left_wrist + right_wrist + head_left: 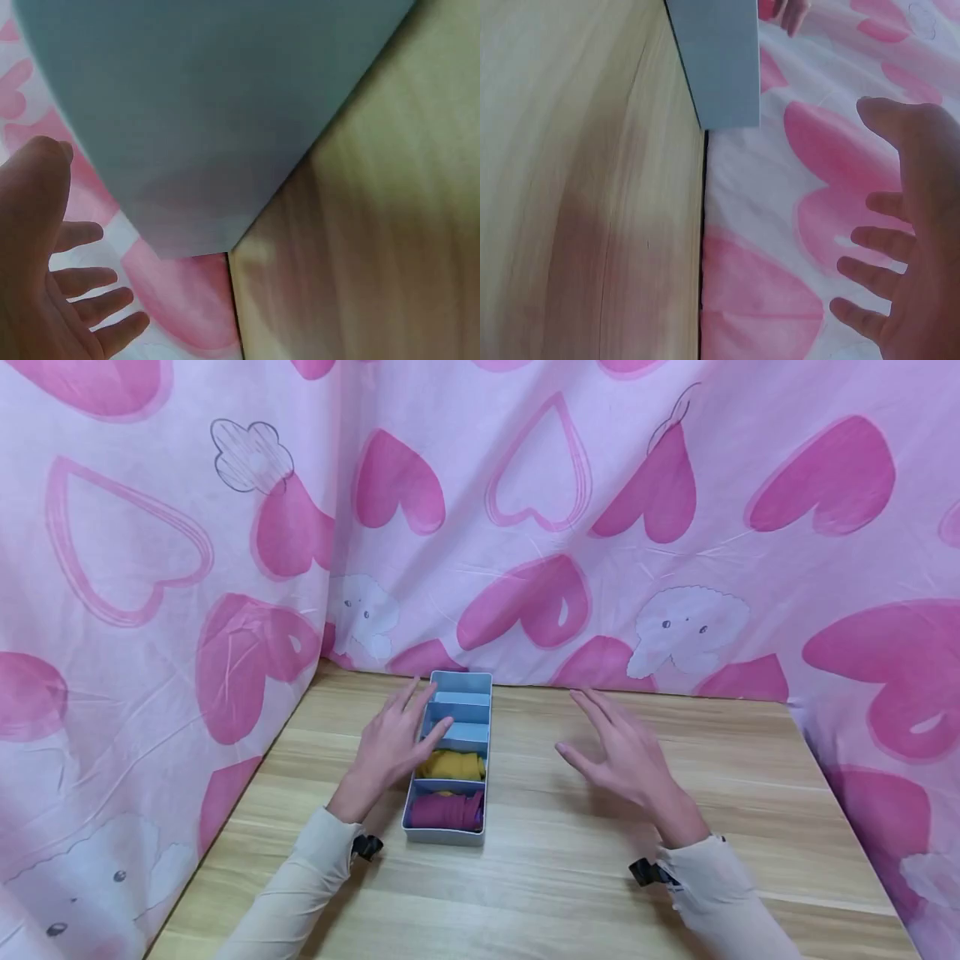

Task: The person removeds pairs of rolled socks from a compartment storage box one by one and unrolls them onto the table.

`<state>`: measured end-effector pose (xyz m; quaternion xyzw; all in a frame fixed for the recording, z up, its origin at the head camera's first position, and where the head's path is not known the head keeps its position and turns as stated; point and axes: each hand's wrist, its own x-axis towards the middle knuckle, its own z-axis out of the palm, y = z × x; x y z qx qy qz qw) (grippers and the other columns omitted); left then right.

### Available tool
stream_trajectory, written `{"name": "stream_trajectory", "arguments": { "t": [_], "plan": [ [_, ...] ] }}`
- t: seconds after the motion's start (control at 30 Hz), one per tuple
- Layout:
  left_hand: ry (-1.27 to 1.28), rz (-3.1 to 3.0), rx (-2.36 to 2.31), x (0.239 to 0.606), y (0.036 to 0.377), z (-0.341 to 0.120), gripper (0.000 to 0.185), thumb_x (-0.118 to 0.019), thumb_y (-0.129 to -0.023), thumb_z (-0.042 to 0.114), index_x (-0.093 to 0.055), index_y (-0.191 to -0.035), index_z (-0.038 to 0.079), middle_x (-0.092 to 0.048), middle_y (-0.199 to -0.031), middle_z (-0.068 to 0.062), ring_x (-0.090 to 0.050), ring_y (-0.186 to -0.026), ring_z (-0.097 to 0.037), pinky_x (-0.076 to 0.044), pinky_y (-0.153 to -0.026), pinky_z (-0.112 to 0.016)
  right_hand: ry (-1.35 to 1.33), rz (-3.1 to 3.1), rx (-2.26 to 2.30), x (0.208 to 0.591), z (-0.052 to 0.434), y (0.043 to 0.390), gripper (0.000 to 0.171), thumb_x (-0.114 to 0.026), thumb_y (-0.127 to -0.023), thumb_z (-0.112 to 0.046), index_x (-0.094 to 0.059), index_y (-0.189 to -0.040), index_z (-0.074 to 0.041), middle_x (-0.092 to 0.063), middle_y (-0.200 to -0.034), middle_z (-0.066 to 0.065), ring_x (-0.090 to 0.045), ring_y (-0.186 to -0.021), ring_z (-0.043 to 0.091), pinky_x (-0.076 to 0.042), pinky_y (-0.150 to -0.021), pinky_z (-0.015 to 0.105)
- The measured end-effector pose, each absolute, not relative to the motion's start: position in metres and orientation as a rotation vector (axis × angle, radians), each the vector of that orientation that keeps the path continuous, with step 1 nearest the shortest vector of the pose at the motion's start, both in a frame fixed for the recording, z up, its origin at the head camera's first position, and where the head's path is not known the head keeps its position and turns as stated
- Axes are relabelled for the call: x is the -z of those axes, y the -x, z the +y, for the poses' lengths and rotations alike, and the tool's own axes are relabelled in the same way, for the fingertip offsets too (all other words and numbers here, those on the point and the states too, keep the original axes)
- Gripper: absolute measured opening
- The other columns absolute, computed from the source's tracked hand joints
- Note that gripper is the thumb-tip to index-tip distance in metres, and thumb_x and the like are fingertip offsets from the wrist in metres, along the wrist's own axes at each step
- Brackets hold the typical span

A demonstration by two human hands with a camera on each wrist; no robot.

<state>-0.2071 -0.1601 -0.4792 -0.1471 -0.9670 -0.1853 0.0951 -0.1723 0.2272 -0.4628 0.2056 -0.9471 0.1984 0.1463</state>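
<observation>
A long grey-blue divided storage box (444, 837) stands on the wooden table, its compartments in a row running away from me. The nearest compartment holds a rolled maroon cloth (447, 811), and the one behind it a rolled mustard-yellow cloth (452, 766). The two far compartments hold nothing visible. My left hand (390, 739) hovers at the box's left side, fingers spread, thumb overlapping the box in the head view. Off to the right, my right hand (626, 756) hangs over the table with straight fingers and holds nothing. Both wrist views show the box's plain outer side wall (217, 127).
A pink heart-print curtain (540, 527) hangs behind the table and along both sides. The far end of the box sits close to the table's back edge. Bare wood tabletop (540, 893) shows in front of the box and on its right.
</observation>
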Motion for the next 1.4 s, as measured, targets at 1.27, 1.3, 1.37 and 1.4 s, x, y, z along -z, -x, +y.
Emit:
{"name": "stream_trajectory", "arguments": {
  "t": [1.27,1.3,1.37,1.4],
  "plan": [
    [0.090,-2.712,1.531,0.526,0.197,-0.162,0.057,-0.065,-0.107,0.049,-0.048,-0.159,0.033,-0.070,-0.140,-0.019,-0.073,-0.124,-0.036,-0.061,-0.104,-0.058,-0.935,-2.617,-0.710,0.465,0.151,0.135,0.049,-0.073,-0.102,-0.039,-0.064,-0.149,-0.028,-0.073,-0.140,-0.007,-0.071,-0.130,0.013,-0.065,-0.096,0.043],
    [0.088,-2.707,1.537,0.526,0.197,-0.162,0.057,-0.065,-0.107,0.049,-0.048,-0.159,0.032,-0.070,-0.141,-0.019,-0.072,-0.125,-0.036,-0.060,-0.105,-0.058,-0.951,-2.609,-0.713,0.464,0.149,0.134,0.048,-0.073,-0.102,-0.038,-0.066,-0.148,-0.028,-0.074,-0.139,-0.007,-0.071,-0.128,0.013,-0.065,-0.096,0.042],
    [0.086,-2.699,1.543,0.526,0.196,-0.162,0.057,-0.064,-0.108,0.049,-0.048,-0.160,0.032,-0.070,-0.142,-0.020,-0.071,-0.128,-0.037,-0.060,-0.106,-0.059,-0.995,-2.582,-0.714,0.465,0.145,0.133,0.046,-0.075,-0.101,-0.036,-0.068,-0.145,-0.027,-0.076,-0.136,-0.007,-0.073,-0.125,0.013,-0.065,-0.096,0.041],
    [0.085,-2.691,1.546,0.527,0.196,-0.162,0.056,-0.064,-0.108,0.049,-0.048,-0.159,0.032,-0.069,-0.143,-0.019,-0.071,-0.129,-0.037,-0.059,-0.107,-0.059,-1.018,-2.571,-0.714,0.465,0.143,0.133,0.044,-0.075,-0.101,-0.035,-0.069,-0.144,-0.026,-0.076,-0.134,-0.006,-0.073,-0.124,0.013,-0.065,-0.096,0.040]
  ]
}}
